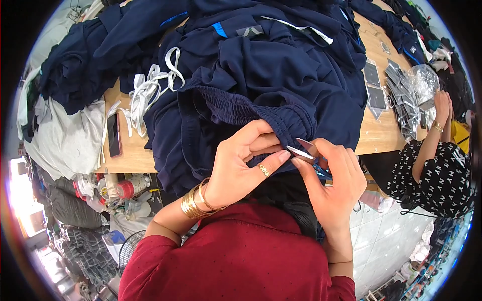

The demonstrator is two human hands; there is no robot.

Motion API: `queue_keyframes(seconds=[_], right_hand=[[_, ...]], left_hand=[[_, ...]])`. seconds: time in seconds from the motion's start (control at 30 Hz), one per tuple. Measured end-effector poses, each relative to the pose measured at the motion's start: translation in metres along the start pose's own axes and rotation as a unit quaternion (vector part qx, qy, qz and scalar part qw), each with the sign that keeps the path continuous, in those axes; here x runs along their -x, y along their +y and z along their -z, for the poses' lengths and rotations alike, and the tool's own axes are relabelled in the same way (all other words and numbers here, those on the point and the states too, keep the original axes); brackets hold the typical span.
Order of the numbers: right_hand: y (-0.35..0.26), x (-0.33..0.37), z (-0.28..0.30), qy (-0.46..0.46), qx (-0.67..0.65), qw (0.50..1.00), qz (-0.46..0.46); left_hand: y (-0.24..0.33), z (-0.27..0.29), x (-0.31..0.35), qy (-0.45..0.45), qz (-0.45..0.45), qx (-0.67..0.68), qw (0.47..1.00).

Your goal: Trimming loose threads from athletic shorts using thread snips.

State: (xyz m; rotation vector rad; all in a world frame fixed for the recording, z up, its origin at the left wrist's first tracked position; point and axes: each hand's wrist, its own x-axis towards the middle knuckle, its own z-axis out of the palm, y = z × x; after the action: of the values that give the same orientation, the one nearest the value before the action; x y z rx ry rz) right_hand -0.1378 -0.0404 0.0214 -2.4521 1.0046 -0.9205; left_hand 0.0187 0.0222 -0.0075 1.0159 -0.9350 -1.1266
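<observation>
My left hand [240, 158] pinches the gathered elastic waistband [236, 106] of a navy blue garment [173, 138], thumb in front and fingers behind the cloth. Close beside it, my right hand [334, 175] grips a pair of small thread snips [302, 152] with metal blades and a blue part by the palm. The blade tips point left, right by the cloth edge and my left thumb. Whether they touch a thread is too small to tell. More navy cloth [281, 65] with a small grey label [250, 31] lies heaped beyond my hands.
White drawstring cord [150, 88] lies left of the heap, near a phone [114, 134] on the wooden table [138, 161]. At right are clear plastic packets [401, 95] and a co-worker's hands [443, 106]. A fan [131, 247] stands low at left.
</observation>
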Motion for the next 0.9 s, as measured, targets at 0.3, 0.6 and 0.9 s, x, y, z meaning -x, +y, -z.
queue_keyframes(seconds=[0.3, 0.6, 0.9], right_hand=[[-0.001, 0.001, -0.006, 0.022, -0.069, 0.996, -0.046], [0.001, 0.004, -0.012, -0.001, -0.204, 0.966, -0.156], [0.000, 0.004, -0.006, 0.008, -0.156, 0.980, -0.127]], left_hand=[[0.002, 0.000, -0.001, -0.008, 0.012, 0.018, 1.000], [0.001, 0.000, -0.001, -0.017, 0.027, 0.022, 0.999], [0.001, 0.000, -0.002, -0.007, 0.024, 0.025, 0.999]])
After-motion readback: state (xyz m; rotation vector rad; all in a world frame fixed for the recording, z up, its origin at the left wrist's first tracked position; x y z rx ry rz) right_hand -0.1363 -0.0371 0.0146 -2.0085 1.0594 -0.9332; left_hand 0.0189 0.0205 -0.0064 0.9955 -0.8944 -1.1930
